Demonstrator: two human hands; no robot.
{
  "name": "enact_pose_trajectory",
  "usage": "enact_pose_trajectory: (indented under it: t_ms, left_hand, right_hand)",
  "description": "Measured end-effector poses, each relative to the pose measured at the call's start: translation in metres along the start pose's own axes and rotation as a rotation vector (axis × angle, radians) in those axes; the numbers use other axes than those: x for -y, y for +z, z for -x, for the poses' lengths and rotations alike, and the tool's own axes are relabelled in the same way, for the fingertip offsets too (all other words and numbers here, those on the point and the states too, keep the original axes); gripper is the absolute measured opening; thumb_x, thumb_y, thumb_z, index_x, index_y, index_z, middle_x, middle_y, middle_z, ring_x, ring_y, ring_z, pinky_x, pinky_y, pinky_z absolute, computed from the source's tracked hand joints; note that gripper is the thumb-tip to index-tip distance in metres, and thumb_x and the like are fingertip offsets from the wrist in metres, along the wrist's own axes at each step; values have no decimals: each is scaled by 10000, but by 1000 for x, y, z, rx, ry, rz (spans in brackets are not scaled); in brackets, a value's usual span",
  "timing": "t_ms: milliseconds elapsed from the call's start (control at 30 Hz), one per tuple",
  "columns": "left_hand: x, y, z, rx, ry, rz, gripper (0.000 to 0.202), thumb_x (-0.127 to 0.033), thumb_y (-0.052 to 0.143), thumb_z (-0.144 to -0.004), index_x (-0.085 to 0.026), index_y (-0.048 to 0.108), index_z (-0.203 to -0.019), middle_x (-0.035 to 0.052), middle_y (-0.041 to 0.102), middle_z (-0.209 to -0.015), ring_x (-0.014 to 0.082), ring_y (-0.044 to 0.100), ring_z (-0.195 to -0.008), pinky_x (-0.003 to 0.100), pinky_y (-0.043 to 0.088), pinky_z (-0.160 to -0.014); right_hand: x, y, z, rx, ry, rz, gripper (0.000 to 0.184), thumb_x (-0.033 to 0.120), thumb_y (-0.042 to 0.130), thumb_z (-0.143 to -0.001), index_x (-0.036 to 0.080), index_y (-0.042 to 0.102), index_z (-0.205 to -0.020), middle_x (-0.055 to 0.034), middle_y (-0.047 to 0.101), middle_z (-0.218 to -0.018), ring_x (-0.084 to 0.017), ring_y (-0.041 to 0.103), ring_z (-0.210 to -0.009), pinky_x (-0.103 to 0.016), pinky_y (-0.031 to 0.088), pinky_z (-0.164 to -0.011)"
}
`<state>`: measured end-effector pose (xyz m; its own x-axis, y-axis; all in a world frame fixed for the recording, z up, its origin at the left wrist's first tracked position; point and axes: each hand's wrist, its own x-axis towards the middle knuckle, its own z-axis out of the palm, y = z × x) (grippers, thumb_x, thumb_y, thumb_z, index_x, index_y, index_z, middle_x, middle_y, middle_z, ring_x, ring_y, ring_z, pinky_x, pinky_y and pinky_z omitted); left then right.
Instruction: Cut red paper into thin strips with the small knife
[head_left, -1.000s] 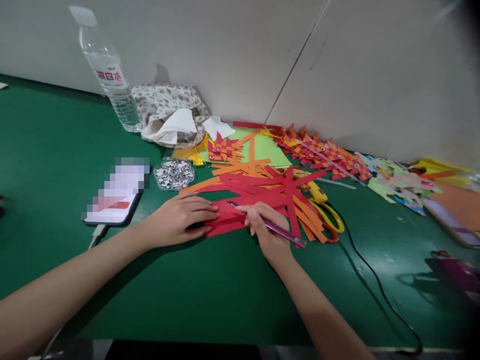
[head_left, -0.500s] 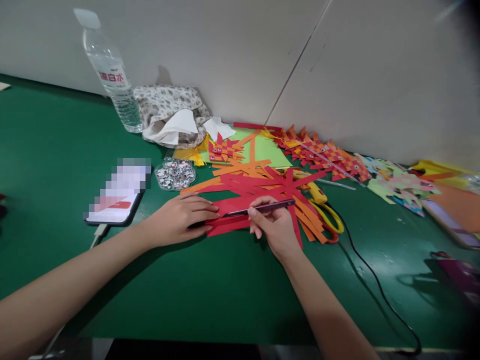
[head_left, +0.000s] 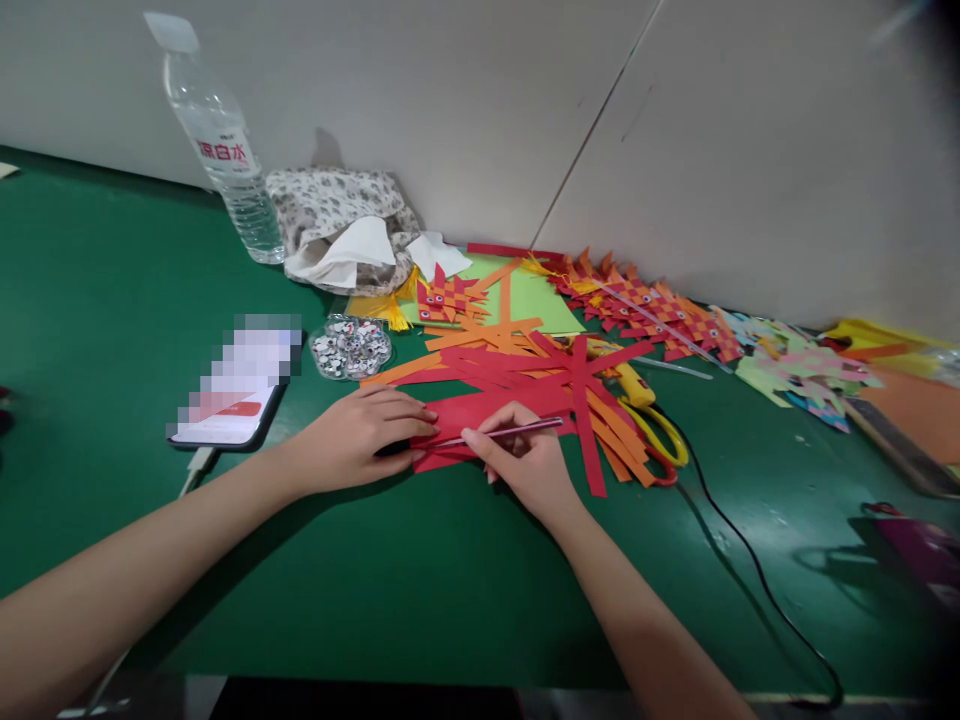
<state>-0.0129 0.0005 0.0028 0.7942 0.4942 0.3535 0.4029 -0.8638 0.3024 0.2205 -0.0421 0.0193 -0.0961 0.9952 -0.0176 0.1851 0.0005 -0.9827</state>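
A red paper sheet (head_left: 465, 412) lies flat on the green table. My left hand (head_left: 366, 437) rests on its left end, fingers stretched out and pressing down. My right hand (head_left: 523, 455) is closed round a slim, shiny purplish pen-shaped tool (head_left: 536, 427). The tool slants low over the sheet, its point close to my left fingertips; whether it is a pen or a craft knife I cannot tell. Just behind the sheet, red and orange paper strips (head_left: 495, 368) are heaped. To the right, yellow-handled scissors (head_left: 667, 435) lie partly under strips.
A phone (head_left: 244, 390) on a white cable and a box of googly eyes (head_left: 351, 348) lie left. Behind stand a water bottle (head_left: 225, 150) and a tissue pouch (head_left: 341, 230). Woven paper fish (head_left: 652, 305) line the wall. A black cable (head_left: 739, 540) crosses the right side.
My right hand has moved left and slightly down with the pen-shaped tool, bringing it closer to my left hand. My left hand stays in place on the red sheet.
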Motion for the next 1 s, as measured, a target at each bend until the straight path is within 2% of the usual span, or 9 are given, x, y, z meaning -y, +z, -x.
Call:
enact_pose_trajectory:
  t_ms: [133, 333, 667, 767, 1000]
  left_hand:
    - [-1, 0, -1, -8, -11, 2, 276, -265, 524, -914, -193, 639, -1154, 73, 693, -1152, 216, 623, -1098, 381, 482, -974]
    - [-2, -2, -2, -4, -17, 15, 280, -280, 517, -922, -199, 638, -1160, 78, 689, -1155, 214, 625, -1095, 380, 488, -969]
    - [-1, -1, -2, 4, -21, 11, 284, -283, 514, -926, -202, 633, -1170, 74, 683, -1172, 214, 614, -1115, 379, 472, -989]
    - [-1, -1, -1, 7, -23, 8, 278, -284, 510, -930, -201, 633, -1166, 73, 682, -1172, 212, 615, -1111, 380, 469, -988]
    - [-2, -2, -2, 0, -13, -2, 273, -278, 514, -921, -199, 630, -1155, 80, 690, -1153, 214, 623, -1093, 371, 476, -980]
  right_hand:
    - [-3, -2, -1, -25, -16, 13, 286, 386, 749, -751, 207, 532, -698, 74, 516, -473, -79, 487, -368, -196, 366, -376]
    - [-11, -14, -4, -146, -95, -28, 284, 352, 754, -747, 219, 513, -677, 72, 503, -470, -89, 469, -360, -219, 350, -373]
    - [-9, -28, -7, -308, -197, -7, 273, 260, 730, -737, 214, 495, -607, 68, 476, -488, -74, 407, -374, -227, 298, -386]
    - [-9, -24, -6, -275, -171, -61, 275, 291, 745, -741, 214, 506, -629, 68, 500, -498, -75, 433, -362, -226, 339, -380]
    - [-2, -1, 0, -61, -39, -38, 287, 379, 776, -721, 208, 548, -688, 56, 562, -510, -95, 533, -393, -212, 397, -388]
